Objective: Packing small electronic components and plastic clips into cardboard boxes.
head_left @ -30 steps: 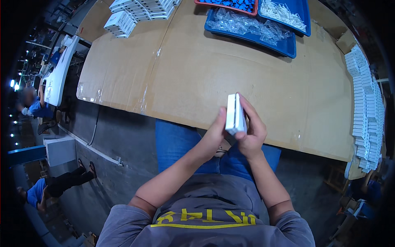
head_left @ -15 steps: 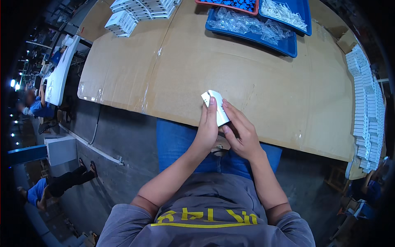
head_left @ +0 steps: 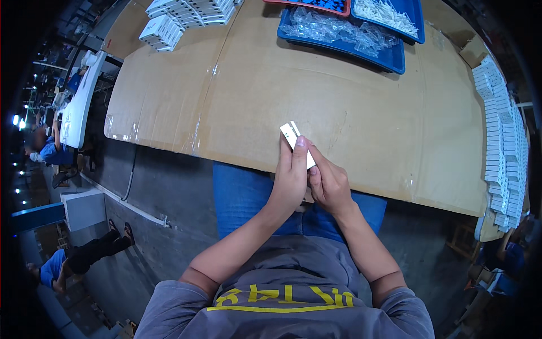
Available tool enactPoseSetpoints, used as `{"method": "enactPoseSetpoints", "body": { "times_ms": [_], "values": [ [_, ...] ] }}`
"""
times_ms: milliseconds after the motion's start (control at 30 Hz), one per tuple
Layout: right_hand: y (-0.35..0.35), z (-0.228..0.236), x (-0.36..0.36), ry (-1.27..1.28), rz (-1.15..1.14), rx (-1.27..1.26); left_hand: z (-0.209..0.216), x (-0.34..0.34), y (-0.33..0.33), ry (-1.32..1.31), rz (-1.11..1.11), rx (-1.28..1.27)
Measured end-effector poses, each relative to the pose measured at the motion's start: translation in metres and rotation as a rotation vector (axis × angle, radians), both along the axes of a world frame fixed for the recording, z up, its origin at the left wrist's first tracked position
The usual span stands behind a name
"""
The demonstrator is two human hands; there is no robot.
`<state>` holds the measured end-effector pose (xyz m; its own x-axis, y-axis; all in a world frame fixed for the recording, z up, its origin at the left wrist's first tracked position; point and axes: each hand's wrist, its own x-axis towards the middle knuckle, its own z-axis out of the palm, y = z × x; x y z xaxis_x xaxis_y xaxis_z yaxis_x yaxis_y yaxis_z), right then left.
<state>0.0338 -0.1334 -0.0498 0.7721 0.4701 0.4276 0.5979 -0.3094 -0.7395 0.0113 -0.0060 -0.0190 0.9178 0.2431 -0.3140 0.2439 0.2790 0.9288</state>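
A small white boxy plastic piece (head_left: 288, 133) with little dark marks near its end is held between both hands, just over the table's near edge. My left hand (head_left: 290, 176) closes round it from the left, its thumb pressed on the upper face. My right hand (head_left: 332, 185) grips the lower right side, its fingers wrapped behind and its thumb near the bottom end. The piece tilts, its top end pointing up and slightly left. Its underside and much of its lower part are hidden by my fingers.
On the cardboard-covered table (head_left: 259, 96), a blue tray (head_left: 344, 52) holds clear plastic pieces. Behind it are a red tray (head_left: 316, 7) of blue parts and another blue tray (head_left: 419, 28) of white parts. White stacks (head_left: 161, 33) stand far left; more stacks (head_left: 499, 147) line the right edge.
The white piece has turned in my hands, so a narrower side with small dark marks shows. My right fingers have moved in closer round it, and my left thumb lies lower.
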Motion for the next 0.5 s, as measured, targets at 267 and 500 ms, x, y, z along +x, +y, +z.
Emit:
{"method": "enactPoseSetpoints", "body": {
  "times_ms": [267,500],
  "values": [
    [0.004,-0.005,-0.004,-0.075,-0.039,-0.029,-0.004,-0.003,-0.002,0.019,0.028,-0.077],
    [0.007,-0.012,-0.005,-0.151,-0.058,-0.015,-0.005,-0.006,0.001,0.017,0.01,-0.08]
  ]
}}
